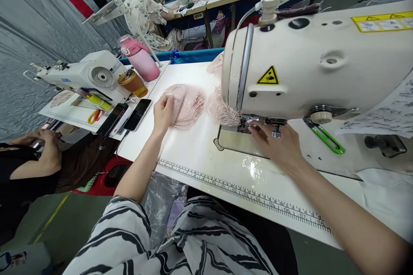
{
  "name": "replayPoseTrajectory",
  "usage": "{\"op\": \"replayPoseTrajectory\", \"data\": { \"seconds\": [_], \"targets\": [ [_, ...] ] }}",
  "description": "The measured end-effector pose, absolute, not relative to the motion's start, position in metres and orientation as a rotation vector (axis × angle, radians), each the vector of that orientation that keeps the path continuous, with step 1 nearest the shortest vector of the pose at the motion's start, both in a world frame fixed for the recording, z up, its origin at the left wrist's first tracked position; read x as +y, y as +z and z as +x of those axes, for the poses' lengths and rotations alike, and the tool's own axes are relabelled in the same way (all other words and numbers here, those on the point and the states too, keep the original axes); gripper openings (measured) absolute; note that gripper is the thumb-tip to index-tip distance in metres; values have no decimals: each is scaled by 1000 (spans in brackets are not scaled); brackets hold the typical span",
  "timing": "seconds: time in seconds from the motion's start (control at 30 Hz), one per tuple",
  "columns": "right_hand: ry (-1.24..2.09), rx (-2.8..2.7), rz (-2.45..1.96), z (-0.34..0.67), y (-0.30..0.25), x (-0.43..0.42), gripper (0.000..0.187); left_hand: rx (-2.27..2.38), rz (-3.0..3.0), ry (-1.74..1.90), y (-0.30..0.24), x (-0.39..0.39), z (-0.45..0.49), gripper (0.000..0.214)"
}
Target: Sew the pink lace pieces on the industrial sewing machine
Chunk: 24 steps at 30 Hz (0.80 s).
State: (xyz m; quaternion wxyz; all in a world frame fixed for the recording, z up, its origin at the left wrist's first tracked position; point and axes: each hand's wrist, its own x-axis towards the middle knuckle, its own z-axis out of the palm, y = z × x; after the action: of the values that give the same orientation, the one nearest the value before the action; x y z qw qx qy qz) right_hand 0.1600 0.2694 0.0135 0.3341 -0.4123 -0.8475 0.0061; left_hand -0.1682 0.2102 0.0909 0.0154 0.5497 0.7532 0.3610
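My left hand [164, 114] is closed on the edge of a pale pink lace fabric piece [190, 105], pinching it between thumb and fingers on the white table. My right hand [279, 142] is beside the presser foot [244, 121] of the large white sewing machine [290, 64]. Its fingers stretch toward the needle area, partly hidden behind the machine's small metal parts, and nothing shows in them. More pink lace [222, 109] lies left of the presser foot, running behind the machine head.
A phone [138, 114], an amber cup [134, 82] and a pink bottle [140, 58] stand to the left, near another sewing machine [93, 75]. A ruler strip [238, 190] edges the table. One co-worker's hands [48, 137] show at left; another person [142, 13] sits ahead.
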Motion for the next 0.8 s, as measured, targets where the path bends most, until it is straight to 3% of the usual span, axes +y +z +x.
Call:
{"op": "replayPoseTrajectory", "data": {
  "seconds": [0.1, 0.23, 0.33, 0.5, 0.8],
  "targets": [
    [17, -2216, -1084, 159, 14, 269, 37, 2179, 1771, 1059, 94, 189, -139, 46],
    [39, -2245, -1101, 159, 15, 268, 40, 1593, 1947, 602, 92, 153, -79, 35],
    [13, -2258, -1114, 160, 16, 266, 43, 1380, 2097, 526, 91, 138, -49, 28],
    [1, -2368, -922, 163, 23, 265, 32, 1491, 2581, 492, 75, 148, -36, 34],
    [21, -2477, -670, 166, 28, 260, 37, 1538, 2775, 382, 63, 169, -35, 29]
  ]
}}
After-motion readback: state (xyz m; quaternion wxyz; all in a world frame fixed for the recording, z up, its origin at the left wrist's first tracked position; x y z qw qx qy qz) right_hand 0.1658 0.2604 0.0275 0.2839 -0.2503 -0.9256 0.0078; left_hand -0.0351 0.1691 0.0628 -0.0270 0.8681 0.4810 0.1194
